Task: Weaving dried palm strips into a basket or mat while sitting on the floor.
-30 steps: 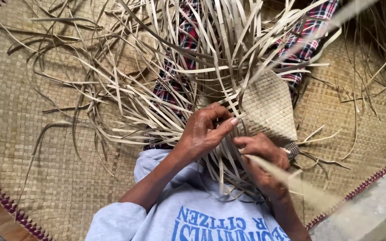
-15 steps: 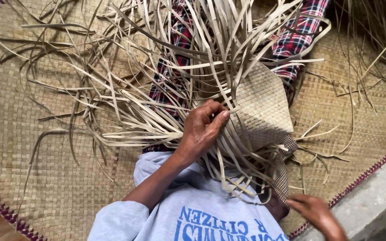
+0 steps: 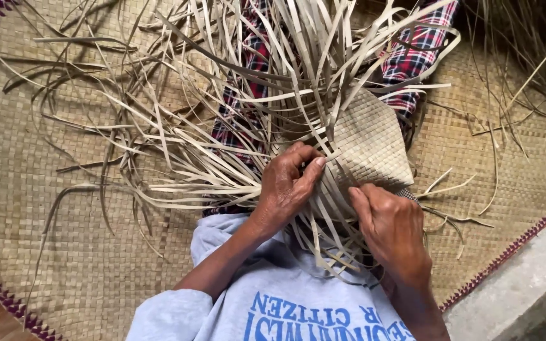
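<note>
Pinching pale strips (image 3: pixel 235 183): left hand (image 3: pixel 289 186), right hand (image 3: pixel 390 227), woven panel (image 3: pixel 371 148).

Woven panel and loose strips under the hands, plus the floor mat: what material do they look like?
Woven panel: flat pale-tan plant strips, probably dried palm or pandan leaf, matte; a tight checker weave shows. Loose strips: same stuff, thin, curling and bending freely, so dry but pliable. Left hand and right hand grip them. Floor mat: coarser woven fibre, darker straw tone, with a purple patterned edge.

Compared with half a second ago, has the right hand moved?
Yes. The right hand has come up from the lower right corner, near the grey ledge, back to the woven piece, beside the left hand.
</note>
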